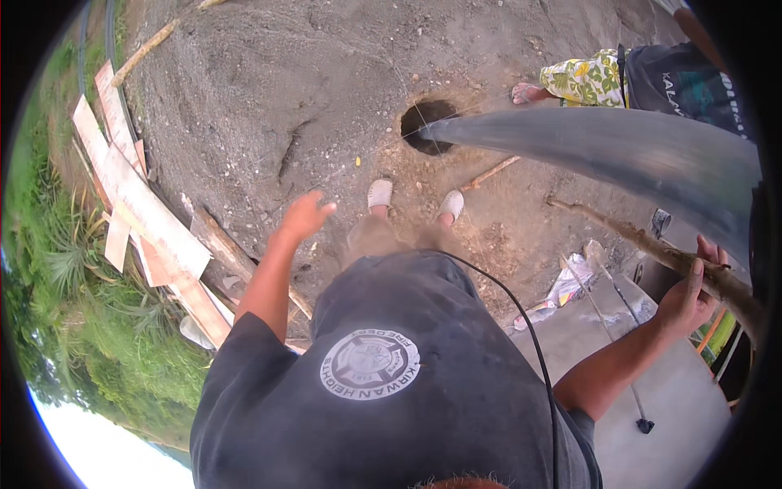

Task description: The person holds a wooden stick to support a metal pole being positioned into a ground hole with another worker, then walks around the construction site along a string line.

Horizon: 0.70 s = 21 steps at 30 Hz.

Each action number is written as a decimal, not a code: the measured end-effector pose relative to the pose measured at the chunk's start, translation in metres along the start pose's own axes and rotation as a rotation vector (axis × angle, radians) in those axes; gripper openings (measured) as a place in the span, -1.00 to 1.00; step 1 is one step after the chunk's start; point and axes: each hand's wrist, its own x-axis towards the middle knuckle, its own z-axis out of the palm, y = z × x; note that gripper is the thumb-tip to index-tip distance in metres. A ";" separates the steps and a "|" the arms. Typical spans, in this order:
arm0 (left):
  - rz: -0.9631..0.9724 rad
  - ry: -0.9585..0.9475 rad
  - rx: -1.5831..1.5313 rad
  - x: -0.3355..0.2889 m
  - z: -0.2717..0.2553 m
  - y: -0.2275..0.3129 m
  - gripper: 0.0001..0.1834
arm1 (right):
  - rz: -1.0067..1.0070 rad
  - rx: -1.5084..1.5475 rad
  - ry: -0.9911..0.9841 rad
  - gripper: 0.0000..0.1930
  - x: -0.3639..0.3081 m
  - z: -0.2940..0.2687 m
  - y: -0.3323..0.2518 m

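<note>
My right hand (691, 301) is wrapped round a rough wooden pole (643, 241) at the right, thumb in front and fingertips showing over its far side. Away from everything, my left hand (304, 215) hangs over the bare dirt with its fingers loosely apart, holding nothing. A thick dark grey plastic pipe (586, 147) slants from a round hole (425, 126) in the ground up toward the right edge, passing beyond the pole. Thin strings (464, 112) cross over the hole. My feet, in pale clogs (380, 193), stand just short of it.
Another person in flowered shorts (586, 79) is at the far right, with one bare foot near the hole. Boards (155, 220) lie piled at the left beside green plants. At the lower right are a concrete surface (603, 350), thin rods and a crumpled sack (570, 279).
</note>
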 end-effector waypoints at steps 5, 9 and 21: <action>-0.310 -0.511 0.245 -0.069 0.086 -0.132 -0.47 | 0.064 -0.001 0.015 -0.83 -0.002 0.007 0.000; -0.382 -0.519 0.068 -0.086 0.096 -0.141 -0.49 | 0.058 -0.104 0.037 -0.86 -0.003 0.010 -0.004; -0.040 0.021 -0.371 -0.019 0.021 -0.065 -0.50 | 0.076 -0.168 0.059 -0.91 -0.009 0.008 -0.008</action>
